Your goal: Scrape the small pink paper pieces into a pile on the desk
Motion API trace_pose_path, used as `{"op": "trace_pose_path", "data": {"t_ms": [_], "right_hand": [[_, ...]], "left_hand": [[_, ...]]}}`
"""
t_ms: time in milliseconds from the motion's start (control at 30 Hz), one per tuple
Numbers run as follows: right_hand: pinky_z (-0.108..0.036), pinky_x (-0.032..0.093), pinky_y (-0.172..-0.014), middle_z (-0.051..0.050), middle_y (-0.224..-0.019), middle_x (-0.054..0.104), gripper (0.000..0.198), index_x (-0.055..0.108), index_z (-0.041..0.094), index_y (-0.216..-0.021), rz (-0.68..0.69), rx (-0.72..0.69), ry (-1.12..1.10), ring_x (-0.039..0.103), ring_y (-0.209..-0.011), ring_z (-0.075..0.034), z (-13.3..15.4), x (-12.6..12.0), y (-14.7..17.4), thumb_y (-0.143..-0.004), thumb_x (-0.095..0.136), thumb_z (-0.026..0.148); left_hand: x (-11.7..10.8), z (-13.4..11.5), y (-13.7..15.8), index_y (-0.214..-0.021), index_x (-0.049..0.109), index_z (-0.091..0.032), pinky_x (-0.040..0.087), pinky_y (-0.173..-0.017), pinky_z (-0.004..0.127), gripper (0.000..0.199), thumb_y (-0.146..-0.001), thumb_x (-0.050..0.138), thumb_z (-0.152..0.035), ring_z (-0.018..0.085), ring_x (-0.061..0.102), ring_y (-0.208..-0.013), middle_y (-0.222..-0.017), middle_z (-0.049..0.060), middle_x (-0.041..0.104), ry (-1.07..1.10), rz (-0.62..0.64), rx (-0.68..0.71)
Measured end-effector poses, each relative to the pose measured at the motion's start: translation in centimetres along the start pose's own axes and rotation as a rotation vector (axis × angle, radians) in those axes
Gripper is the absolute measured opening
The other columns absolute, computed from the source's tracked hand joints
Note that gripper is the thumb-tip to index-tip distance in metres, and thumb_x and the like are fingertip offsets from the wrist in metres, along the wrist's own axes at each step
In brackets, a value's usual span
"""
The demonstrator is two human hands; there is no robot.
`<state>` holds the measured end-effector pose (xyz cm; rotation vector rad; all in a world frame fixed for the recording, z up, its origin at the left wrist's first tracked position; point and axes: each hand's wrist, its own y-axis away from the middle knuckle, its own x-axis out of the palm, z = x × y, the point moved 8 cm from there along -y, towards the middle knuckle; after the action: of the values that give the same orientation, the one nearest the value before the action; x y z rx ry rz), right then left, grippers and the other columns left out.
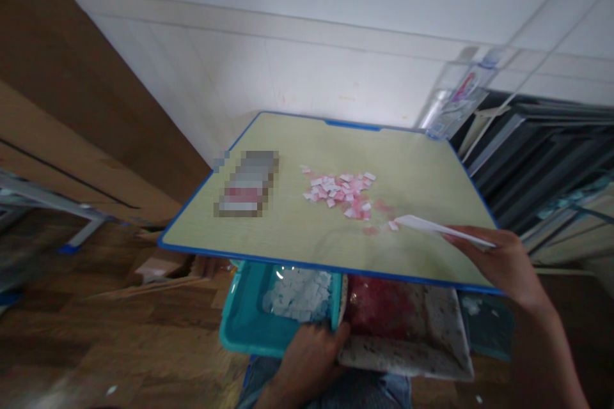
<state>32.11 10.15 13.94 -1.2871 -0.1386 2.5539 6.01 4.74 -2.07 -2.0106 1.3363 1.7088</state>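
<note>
My right hand (496, 259), at the right of the small table (268, 230), is closed around a slim white spatula-like tool (426, 225). The wider end of this tool rests by a single small white piece (393, 225). Left of it lies a loose pile of small white pieces (338, 188), stained pink. Below the table edge, my left hand (314, 354) is closed, fingers curled where a teal basin (240, 329) and a white tray (403, 354) meet. Exactly what those fingers grip is hidden. Red liquid covers part of the tray, and white squares (302, 291) fill part of the basin.
A pixelated oblong object (249, 182) lies on the table's left side. At its back right corner stands a clear bottle (463, 99). Dark flat panels (542, 140) lean at the right; a brown cabinet (96, 108) and cardboard (163, 265) are at the left.
</note>
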Motion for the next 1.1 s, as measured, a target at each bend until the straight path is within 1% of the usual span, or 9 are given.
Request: {"op": "trace_pose_path", "data": {"t_ms": [167,333,467,667,767,867,1000,1067,1100], "right_hand": [[-0.032,0.052,-0.067,-0.006,-0.082,0.069,0.025,0.068,0.018,-0.082,-0.068,-0.030,0.008,0.064,-0.074,-0.023,0.0,-0.5,0.4,-0.070,0.057,0.038],[-0.031,0.052,-0.064,-0.005,-0.081,0.070,0.025,0.068,0.019,-0.082,-0.025,-0.087,0.015,0.065,-0.071,-0.022,0.8,-0.3,0.4,-0.071,0.056,0.039],[-0.029,0.052,-0.064,-0.006,-0.081,0.070,0.024,0.069,0.019,-0.081,-0.027,-0.074,0.005,0.065,-0.072,-0.023,1.1,-0.4,0.5,-0.071,0.057,0.037],[-0.027,0.051,-0.066,-0.004,-0.083,0.070,0.021,0.070,0.022,-0.083,0.113,-0.074,-0.047,0.064,-0.073,-0.023,1.6,0.2,0.9,-0.070,0.057,0.034],[-0.027,0.052,-0.062,-0.005,-0.080,0.070,0.023,0.070,0.022,-0.081,0.149,0.017,-0.053,0.065,-0.068,-0.023,1.0,-0.1,1.3,-0.069,0.058,0.037],[-0.026,0.052,-0.057,-0.006,-0.076,0.070,0.024,0.071,0.020,-0.079,0.122,0.107,-0.054,0.065,-0.064,-0.023,0.0,-0.9,1.8,-0.068,0.059,0.037],[-0.028,0.051,-0.064,-0.007,-0.081,0.070,0.023,0.071,0.019,-0.081,0.167,0.139,-0.145,0.064,-0.071,-0.025,-0.9,-0.8,2.8,-0.067,0.061,0.034],[-0.029,0.051,-0.063,-0.007,-0.081,0.070,0.024,0.070,0.018,-0.082,0.169,0.159,-0.182,0.064,-0.071,-0.025,-1.3,-0.7,3.1,-0.067,0.061,0.034],[-0.028,0.051,-0.061,-0.006,-0.079,0.070,0.024,0.070,0.018,-0.081,0.145,0.164,-0.189,0.064,-0.069,-0.025,-1.5,-0.9,3.2,-0.066,0.062,0.035]], "left_hand": [[-0.1,0.1,0.1,-0.100,0.048,-0.021,0.041,-0.063,0.033,0.025,-0.076,0.051,-0.027,0.025,0.056,-0.072,-0.081,0.007,0.060,0.004,0.014,-0.019],[-0.4,0.0,0.1,-0.100,0.049,-0.020,0.041,-0.064,0.033,0.024,-0.077,0.051,-0.030,0.026,0.056,-0.074,-0.081,0.008,0.060,0.011,0.018,-0.015],[-0.6,-0.1,0.2,-0.101,0.048,-0.019,0.040,-0.064,0.034,0.024,-0.078,0.050,-0.027,0.026,0.056,-0.074,-0.080,0.009,0.060,0.013,0.028,-0.012],[-0.2,0.0,0.2,-0.103,0.047,-0.020,0.040,-0.064,0.034,0.027,-0.077,0.051,-0.026,0.026,0.055,-0.075,-0.082,0.009,0.059,-0.005,0.053,-0.009],[-0.1,0.0,0.2,-0.103,0.047,-0.020,0.040,-0.063,0.035,0.026,-0.078,0.049,-0.028,0.026,0.055,-0.074,-0.080,0.009,0.059,-0.008,0.036,-0.008],[-0.2,0.0,0.2,-0.102,0.047,-0.020,0.040,-0.063,0.034,0.026,-0.079,0.048,-0.031,0.026,0.055,-0.073,-0.080,0.009,0.058,0.015,0.016,-0.002],[-0.3,0.1,0.2,-0.101,0.048,-0.020,0.040,-0.063,0.033,0.025,-0.079,0.049,-0.030,0.025,0.055,-0.074,-0.081,0.009,0.058,0.027,0.009,0.001],[-0.3,0.1,0.1,-0.101,0.048,-0.020,0.040,-0.063,0.033,0.025,-0.078,0.050,-0.029,0.025,0.055,-0.073,-0.081,0.009,0.059,0.024,0.009,0.009],[-0.3,0.0,0.1,-0.101,0.048,-0.020,0.040,-0.062,0.033,0.025,-0.078,0.050,-0.029,0.026,0.055,-0.073,-0.081,0.009,0.059,0.022,0.008,0.011]]}}
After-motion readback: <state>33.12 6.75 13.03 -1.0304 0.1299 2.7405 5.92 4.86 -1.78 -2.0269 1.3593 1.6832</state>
